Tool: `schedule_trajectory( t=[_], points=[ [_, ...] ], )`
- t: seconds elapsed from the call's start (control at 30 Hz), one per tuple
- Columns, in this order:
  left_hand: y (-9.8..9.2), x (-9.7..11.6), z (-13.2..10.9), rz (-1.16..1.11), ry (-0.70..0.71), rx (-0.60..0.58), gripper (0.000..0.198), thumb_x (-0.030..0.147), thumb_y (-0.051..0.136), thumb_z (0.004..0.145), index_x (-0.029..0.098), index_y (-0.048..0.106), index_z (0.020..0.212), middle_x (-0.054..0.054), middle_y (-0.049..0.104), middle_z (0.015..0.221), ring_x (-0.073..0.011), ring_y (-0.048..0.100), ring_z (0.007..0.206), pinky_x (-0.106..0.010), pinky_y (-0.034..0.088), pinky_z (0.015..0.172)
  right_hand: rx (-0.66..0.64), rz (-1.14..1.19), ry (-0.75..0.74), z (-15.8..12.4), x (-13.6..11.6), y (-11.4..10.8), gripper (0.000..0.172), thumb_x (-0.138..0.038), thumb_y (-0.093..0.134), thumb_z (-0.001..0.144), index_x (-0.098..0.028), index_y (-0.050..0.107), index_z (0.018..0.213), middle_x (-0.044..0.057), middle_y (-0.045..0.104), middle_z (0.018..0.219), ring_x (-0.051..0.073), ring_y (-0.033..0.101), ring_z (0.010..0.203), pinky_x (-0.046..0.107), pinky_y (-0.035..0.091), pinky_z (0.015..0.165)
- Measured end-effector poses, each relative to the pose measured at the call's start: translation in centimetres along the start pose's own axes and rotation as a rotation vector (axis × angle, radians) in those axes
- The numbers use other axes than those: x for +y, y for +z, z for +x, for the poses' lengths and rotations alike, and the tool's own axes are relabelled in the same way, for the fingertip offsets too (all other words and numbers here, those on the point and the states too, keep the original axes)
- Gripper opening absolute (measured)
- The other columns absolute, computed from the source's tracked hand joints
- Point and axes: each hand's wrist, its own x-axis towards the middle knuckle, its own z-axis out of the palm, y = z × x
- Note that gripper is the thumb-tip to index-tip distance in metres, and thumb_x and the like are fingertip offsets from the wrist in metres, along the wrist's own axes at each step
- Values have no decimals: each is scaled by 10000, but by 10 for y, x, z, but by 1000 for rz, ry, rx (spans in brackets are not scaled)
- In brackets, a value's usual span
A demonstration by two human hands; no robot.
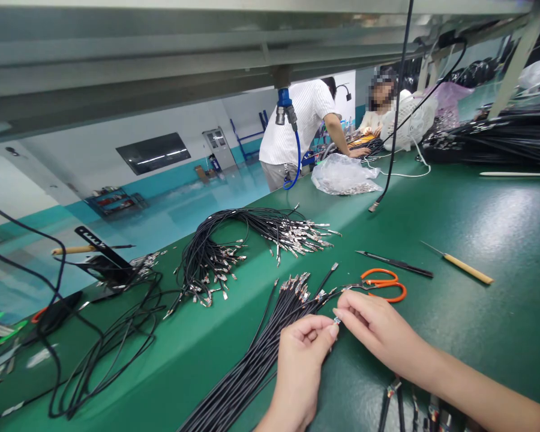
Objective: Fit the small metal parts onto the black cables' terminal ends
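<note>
My left hand [303, 354] is closed in a pinch on a small silvery connector [337, 321], thumb against forefinger. From the other side, the fingertips of my right hand [378, 330] pinch the same small piece. Any cable attached to it is hidden by the hands. Under and beside the left hand lies a straight bundle of black cables [247, 375] with metal connector ends. Orange-handled scissors [382, 285] rest just beyond the right hand. Below the right forearm, a few more cable ends [390, 390] show at the picture's lower edge.
Farther out lie a curved cable bundle [220, 222], black tweezers [396, 264] and a wooden-handled awl [468, 269]. Loose black cable [112, 354] coils at left. An air hose [393, 138] hangs over the green table [490, 348]. Two people work beyond a plastic bag [344, 174] and white fan [407, 120].
</note>
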Motion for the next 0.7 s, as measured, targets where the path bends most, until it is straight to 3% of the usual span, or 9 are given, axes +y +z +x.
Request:
schedule_trajectory(
  t=[0.27, 0.7],
  points=[
    [0, -3, -1, -2, 7, 18, 131, 242, 690, 652, 118, 663, 688, 4, 524, 570, -82, 394, 548, -197, 335, 557, -4, -53, -28, 0, -2, -2, 206, -192, 343, 879, -191, 386, 677, -14, 449, 633, 133, 432, 587, 242, 320, 555],
    [-2, -3, 0, -77, -51, -38, 206, 290, 677, 667, 93, 645, 717, 9, 466, 540, -74, 344, 519, -200, 259, 505, -18, 222, 138, 0, 2, 4, 225, -243, 373, 866, -187, 394, 650, -40, 389, 591, 109, 374, 553, 214, 308, 512]
  ],
)
